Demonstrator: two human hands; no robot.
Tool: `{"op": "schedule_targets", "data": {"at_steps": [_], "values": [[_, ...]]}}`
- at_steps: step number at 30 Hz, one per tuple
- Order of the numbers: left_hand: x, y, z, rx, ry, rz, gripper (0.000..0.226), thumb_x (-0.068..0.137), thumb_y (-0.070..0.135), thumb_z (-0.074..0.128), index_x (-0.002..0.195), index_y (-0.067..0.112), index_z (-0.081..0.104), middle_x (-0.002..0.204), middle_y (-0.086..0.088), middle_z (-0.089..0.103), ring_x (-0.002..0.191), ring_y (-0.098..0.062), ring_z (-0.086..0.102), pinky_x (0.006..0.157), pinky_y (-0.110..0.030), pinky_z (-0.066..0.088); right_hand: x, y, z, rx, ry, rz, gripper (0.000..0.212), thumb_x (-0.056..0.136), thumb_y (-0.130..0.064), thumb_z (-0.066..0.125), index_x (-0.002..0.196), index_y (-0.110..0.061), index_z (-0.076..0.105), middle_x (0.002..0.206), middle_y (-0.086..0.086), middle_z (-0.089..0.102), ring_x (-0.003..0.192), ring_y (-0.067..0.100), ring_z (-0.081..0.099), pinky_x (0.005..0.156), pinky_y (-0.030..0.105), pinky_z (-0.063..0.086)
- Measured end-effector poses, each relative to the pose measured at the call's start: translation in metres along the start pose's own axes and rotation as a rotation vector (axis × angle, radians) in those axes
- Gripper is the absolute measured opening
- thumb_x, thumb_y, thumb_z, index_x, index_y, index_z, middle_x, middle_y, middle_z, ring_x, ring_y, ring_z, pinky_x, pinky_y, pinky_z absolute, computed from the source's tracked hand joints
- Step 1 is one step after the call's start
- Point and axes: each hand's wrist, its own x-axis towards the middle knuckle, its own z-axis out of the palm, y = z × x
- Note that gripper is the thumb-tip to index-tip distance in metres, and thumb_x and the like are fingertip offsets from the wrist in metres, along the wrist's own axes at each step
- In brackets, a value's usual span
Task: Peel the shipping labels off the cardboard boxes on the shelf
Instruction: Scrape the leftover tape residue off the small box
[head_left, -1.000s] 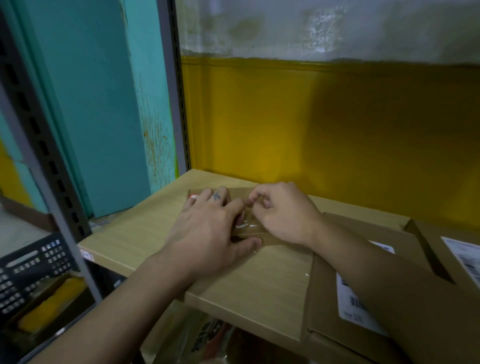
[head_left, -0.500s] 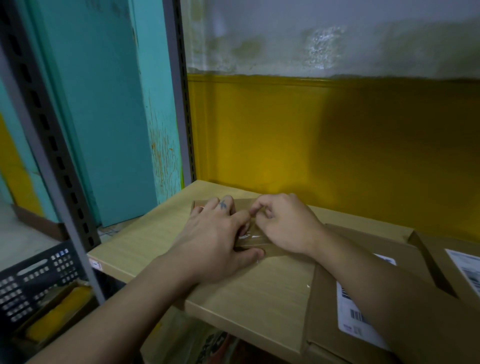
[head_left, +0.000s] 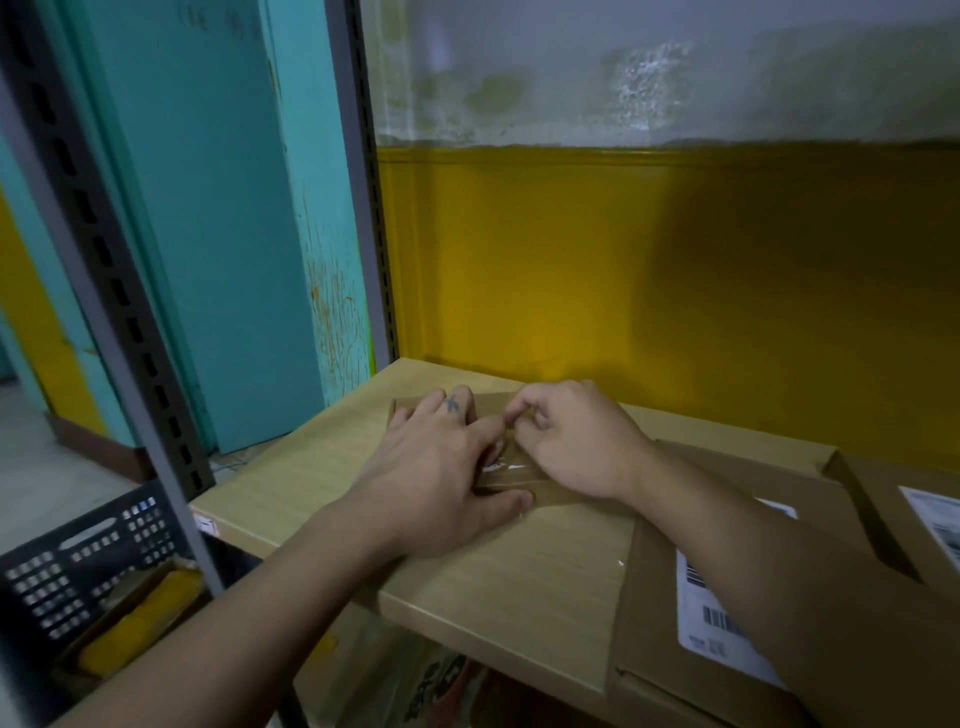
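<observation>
Nearest, at the lower right, a large flat brown cardboard box (head_left: 654, 597) lies on the light wooden shelf board (head_left: 493, 582). A white barcode shipping label (head_left: 711, 618) is stuck to its top and partly covered by the right forearm. Below the shelf on the left sits a black slotted plastic crate (head_left: 78, 566).

Further in, both hands work on a small flat brown cardboard package (head_left: 566, 498) lying on the shelf board just left of the large box. The left hand (head_left: 441, 478) lies flat on it, its fingers straight and spread, pressing it down. The right hand (head_left: 576, 441) has its fingers curled, thumb and forefinger pinching the glossy clear tape strip (head_left: 506, 470) that runs across the package; no label shows on this package.

At the right edge, a second brown cardboard box (head_left: 872, 493) touches the large one and carries its own white printed label (head_left: 935, 519).

Behind stand a yellow and grey painted wall (head_left: 675, 286), a grey slotted metal upright (head_left: 358, 182) and a teal wall (head_left: 223, 234).
</observation>
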Motion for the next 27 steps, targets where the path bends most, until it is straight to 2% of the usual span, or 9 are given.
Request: {"op": "schedule_targets", "data": {"at_steps": [5, 9, 12, 15, 20, 24, 27], "values": [[-0.004, -0.001, 0.007, -0.06, 0.097, 0.031, 0.042, 0.079, 0.072, 0.05, 0.071, 0.032, 0.039, 0.084, 0.015, 0.033, 0.084, -0.009, 0.03, 0.071, -0.031, 0.026, 0.001, 0.001, 0.002, -0.013, 0.008, 0.002, 0.012, 0.084, -0.025, 0.055, 0.082, -0.033, 0.064, 0.049, -0.008, 0.051, 0.05, 0.012, 0.05, 0.054, 0.028, 0.038], [-0.008, -0.004, 0.008, -0.208, 0.175, -0.084, 0.05, 0.065, 0.074, 0.066, 0.086, 0.035, 0.041, 0.087, 0.019, 0.044, 0.085, -0.007, 0.04, 0.066, -0.029, 0.031, 0.002, 0.002, 0.002, -0.018, 0.018, 0.007, 0.01, 0.085, -0.027, 0.056, 0.082, -0.033, 0.063, 0.051, -0.008, 0.051, 0.053, 0.014, 0.051, 0.056, 0.028, 0.037], [-0.014, -0.008, 0.014, -0.195, 0.198, -0.072, 0.053, 0.066, 0.077, 0.062, 0.102, 0.041, 0.047, 0.097, 0.019, 0.05, 0.09, -0.006, 0.042, 0.07, -0.029, 0.034, 0.002, 0.003, 0.002, -0.021, 0.012, 0.001, 0.01, 0.086, -0.026, 0.057, 0.086, -0.029, 0.066, 0.05, -0.009, 0.049, 0.052, 0.013, 0.049, 0.053, 0.027, 0.033], [-0.017, -0.008, 0.016, -0.19, 0.212, -0.037, 0.048, 0.069, 0.077, 0.055, 0.098, 0.039, 0.055, 0.094, 0.019, 0.048, 0.087, -0.003, 0.035, 0.068, -0.027, 0.025, 0.002, 0.003, 0.001, -0.007, 0.011, -0.005, 0.01, 0.086, -0.027, 0.057, 0.086, -0.03, 0.067, 0.049, -0.01, 0.049, 0.05, 0.012, 0.049, 0.052, 0.028, 0.033], [-0.016, -0.006, 0.015, -0.162, 0.22, -0.043, 0.046, 0.071, 0.076, 0.05, 0.093, 0.036, 0.052, 0.094, 0.017, 0.048, 0.087, -0.005, 0.035, 0.069, -0.029, 0.027, 0.003, 0.003, 0.001, -0.01, -0.006, -0.033, 0.012, 0.089, -0.03, 0.057, 0.083, -0.028, 0.067, 0.047, -0.011, 0.051, 0.047, 0.01, 0.048, 0.049, 0.029, 0.036], [-0.015, -0.004, 0.011, -0.155, 0.207, -0.034, 0.042, 0.073, 0.072, 0.058, 0.087, 0.034, 0.046, 0.092, 0.016, 0.047, 0.086, -0.006, 0.037, 0.065, -0.029, 0.026, 0.002, 0.004, 0.0, -0.01, -0.027, -0.035, 0.014, 0.089, -0.031, 0.056, 0.081, -0.026, 0.066, 0.047, -0.026, 0.052, 0.044, 0.006, 0.043, 0.047, 0.027, 0.03], [-0.015, -0.009, 0.014, -0.219, 0.224, -0.035, 0.043, 0.07, 0.07, 0.063, 0.089, 0.036, 0.047, 0.092, 0.017, 0.048, 0.085, -0.006, 0.036, 0.066, -0.028, 0.025, 0.003, 0.003, 0.0, -0.017, -0.017, -0.033, 0.014, 0.088, -0.031, 0.057, 0.08, -0.026, 0.067, 0.044, -0.012, 0.051, 0.043, 0.006, 0.043, 0.047, 0.025, 0.028]]}}
